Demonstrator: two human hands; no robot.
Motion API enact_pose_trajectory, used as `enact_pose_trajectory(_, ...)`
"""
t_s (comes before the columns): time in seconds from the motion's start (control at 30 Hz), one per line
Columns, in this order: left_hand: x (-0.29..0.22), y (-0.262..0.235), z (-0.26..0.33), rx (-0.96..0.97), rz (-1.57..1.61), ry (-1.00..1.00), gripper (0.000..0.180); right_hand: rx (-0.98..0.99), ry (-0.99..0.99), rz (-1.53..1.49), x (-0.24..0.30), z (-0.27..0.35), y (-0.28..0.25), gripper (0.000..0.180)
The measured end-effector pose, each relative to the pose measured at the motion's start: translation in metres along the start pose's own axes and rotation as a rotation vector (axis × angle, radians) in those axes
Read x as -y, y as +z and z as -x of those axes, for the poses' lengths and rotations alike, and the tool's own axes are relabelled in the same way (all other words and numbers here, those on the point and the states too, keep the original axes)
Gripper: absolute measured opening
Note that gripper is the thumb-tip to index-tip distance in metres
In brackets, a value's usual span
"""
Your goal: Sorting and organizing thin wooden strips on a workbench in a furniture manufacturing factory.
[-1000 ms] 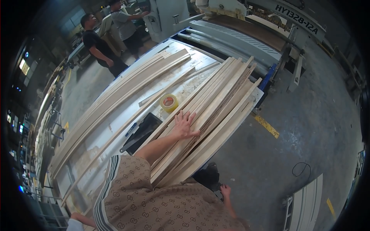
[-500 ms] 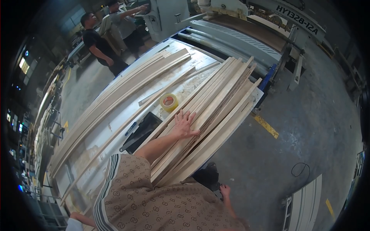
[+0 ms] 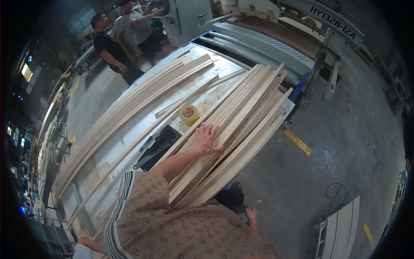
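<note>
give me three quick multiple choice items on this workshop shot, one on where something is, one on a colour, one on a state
1. Where does the roll of tape lie?
A. on the floor
B. on the table beside the stack of wooden strips
C. on the machine

2. What colour is the roll of tape?
A. yellow
B. blue
C. black

3. How is the left hand?
A. clenched round a tool
B. hanging off the table
C. flat, fingers spread, on the strips

Answers:
1 B, it sits on the table just left of the stack.
2 A, its band is yellow.
3 C, palm down on the strips.
</note>
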State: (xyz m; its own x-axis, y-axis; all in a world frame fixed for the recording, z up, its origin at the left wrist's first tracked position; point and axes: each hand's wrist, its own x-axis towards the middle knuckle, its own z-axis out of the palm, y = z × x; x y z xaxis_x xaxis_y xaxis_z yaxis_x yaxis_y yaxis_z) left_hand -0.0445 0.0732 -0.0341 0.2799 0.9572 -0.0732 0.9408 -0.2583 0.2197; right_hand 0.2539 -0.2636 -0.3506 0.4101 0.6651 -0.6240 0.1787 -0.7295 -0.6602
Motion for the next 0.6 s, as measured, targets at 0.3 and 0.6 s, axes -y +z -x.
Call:
enact_pose_trajectory(0.3,-0.002,-0.005,0.0,0.01,0.0,0.005,0.101,0.032,-0.025,-0.065,0.0,0.002,0.003,0.025)
enact_pose_trajectory(0.6,0.004,-0.001,0.002,0.008,0.016,-0.008,0.101,0.034,0.053,-0.064,0.01,0.005,0.0,0.029)
